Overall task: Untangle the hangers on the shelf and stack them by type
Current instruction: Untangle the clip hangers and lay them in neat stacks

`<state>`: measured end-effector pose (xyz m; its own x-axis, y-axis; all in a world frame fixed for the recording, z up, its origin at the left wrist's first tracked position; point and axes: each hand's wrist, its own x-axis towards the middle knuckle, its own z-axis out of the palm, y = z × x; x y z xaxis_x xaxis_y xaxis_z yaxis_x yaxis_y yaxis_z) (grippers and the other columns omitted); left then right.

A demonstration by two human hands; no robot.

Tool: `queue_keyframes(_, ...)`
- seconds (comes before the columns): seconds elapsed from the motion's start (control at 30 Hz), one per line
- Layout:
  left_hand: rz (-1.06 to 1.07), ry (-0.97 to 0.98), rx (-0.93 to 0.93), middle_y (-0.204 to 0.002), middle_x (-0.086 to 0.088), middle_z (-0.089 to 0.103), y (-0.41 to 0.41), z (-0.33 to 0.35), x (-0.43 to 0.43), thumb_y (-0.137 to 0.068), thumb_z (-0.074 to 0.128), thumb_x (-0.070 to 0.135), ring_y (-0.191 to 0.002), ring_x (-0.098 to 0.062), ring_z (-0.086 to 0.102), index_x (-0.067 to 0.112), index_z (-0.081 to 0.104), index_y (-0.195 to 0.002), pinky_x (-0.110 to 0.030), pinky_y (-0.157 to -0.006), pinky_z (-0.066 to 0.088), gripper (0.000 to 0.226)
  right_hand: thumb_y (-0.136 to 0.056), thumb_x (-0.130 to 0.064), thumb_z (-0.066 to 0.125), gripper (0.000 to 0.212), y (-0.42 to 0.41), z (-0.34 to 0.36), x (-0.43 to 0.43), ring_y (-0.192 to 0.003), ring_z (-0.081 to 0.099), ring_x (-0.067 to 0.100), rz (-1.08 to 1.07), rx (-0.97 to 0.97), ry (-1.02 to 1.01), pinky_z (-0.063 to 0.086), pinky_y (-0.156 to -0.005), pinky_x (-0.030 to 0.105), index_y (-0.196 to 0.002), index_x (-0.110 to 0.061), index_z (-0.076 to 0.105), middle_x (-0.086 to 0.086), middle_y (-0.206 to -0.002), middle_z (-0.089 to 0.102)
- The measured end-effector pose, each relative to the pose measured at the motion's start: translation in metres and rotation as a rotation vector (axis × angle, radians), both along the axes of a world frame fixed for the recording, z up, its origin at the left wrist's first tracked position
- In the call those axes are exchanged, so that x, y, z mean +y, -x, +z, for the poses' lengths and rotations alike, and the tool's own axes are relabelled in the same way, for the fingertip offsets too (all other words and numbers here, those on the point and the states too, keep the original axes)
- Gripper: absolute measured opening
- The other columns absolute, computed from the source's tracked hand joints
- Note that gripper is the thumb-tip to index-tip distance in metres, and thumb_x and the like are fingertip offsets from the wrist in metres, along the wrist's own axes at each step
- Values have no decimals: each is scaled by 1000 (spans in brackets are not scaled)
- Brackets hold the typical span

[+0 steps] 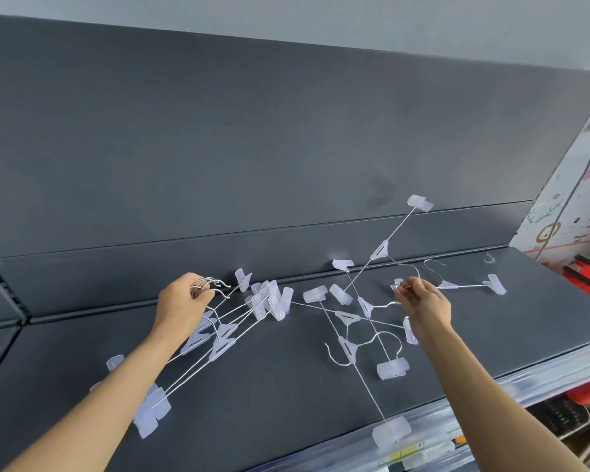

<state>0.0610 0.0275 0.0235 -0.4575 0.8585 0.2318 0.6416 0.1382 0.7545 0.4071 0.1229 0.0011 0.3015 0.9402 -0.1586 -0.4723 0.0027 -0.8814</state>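
On the dark grey shelf [269,386], the left hand [184,301] is clenched round the metal hooks of a gathered bundle of hangers [225,335], whose wires fan out toward the near left and end in clear plastic clips. The right hand [426,308] pinches the hook of a raised hanger [379,250] that tilts up toward the far right. Its lower clip sits among the tangled hangers [348,335] in the middle of the shelf, where several wires cross over and under one another; one long wire runs to a clip at the near edge. A lone hanger [470,285] lies apart at the far right. Behind rises a plain grey back panel [252,131]. To the right stands a patterned wall [559,216] with cartoon prints and a black cable [573,192], with red objects [586,270] below it. A clear strip [542,379] along the shelf's front edge carries a yellow label [406,451].
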Motion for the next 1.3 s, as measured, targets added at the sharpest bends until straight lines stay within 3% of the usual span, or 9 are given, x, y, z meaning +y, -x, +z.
queue_keyframes(0.2,10,5,-20,-65,2,53,4,3,0,-82,62,6,-61,-14,46,5,60,-77,-18,-54,35,5,-95,-3,43,28,18,26,1,-46,60,7,54,-6,-105,54,-53,17,-72,-6,58,-2,-49,62)
queue_keyframes(0.4,120,1,-45,-71,-4,59,19,7,-6,-82,60,5,-74,-23,51,3,62,-78,-28,-60,35,5,-91,-2,48,28,60,85,-12,-48,57,6,143,-301,-324,54,-55,17,-68,-10,62,-7,-52,61)
queue_keyframes(0.57,151,25,-89,-73,-5,62,36,11,-18,-80,63,5,-74,-23,55,6,65,-76,-27,-68,37,5,-91,1,48,29,100,101,-27,-42,48,6,507,-598,-428,45,-44,17,-69,-10,64,-5,-51,57)
queue_keyframes(0.73,82,98,-272,-63,1,58,65,21,-38,-78,68,5,-67,-17,52,21,60,-56,-26,-62,37,28,-90,2,51,31,133,92,-31,-45,43,3,861,-893,-518,42,-50,15,-71,-18,64,-8,-53,51)
queue_keyframes(0.87,-14,161,-340,-71,-8,59,73,27,-49,-75,65,-5,-73,-19,51,14,65,-66,-29,-73,37,21,-87,-7,59,20,179,65,-43,-55,47,4,1027,-1143,-557,40,-57,12,-74,-17,69,-9,-68,54)
queue_keyframes(0.97,-69,182,-310,-76,-6,60,64,23,-54,-77,65,0,-74,-17,52,17,66,-71,-28,-76,38,18,-88,-11,57,17,213,47,-54,-62,46,9,1003,-1234,-653,36,-60,11,-83,0,68,-5,-71,50)
queue_keyframes(1.07,-104,193,-224,-76,3,59,52,20,-60,-76,70,15,-73,-12,52,16,66,-85,-27,-73,39,10,-87,-7,56,14,238,40,-64,-66,47,6,927,-1185,-675,36,-63,8,-83,-1,69,-15,-70,48)
queue_keyframes(1.2,-81,232,-39,-96,4,55,36,10,-67,-66,78,26,-86,-12,52,21,55,-107,-21,-72,39,47,-84,-11,61,11,253,30,-74,-65,48,3,833,-1155,-660,36,-65,13,-83,-7,72,-13,-71,51)
queue_keyframes(1.3,-80,249,24,-109,1,43,31,0,-67,-66,78,25,-100,-14,47,23,48,-119,-22,-81,36,61,-84,-10,63,11,258,25,-82,-67,51,11,786,-1115,-664,39,-64,17,-84,-4,71,-13,-66,52)
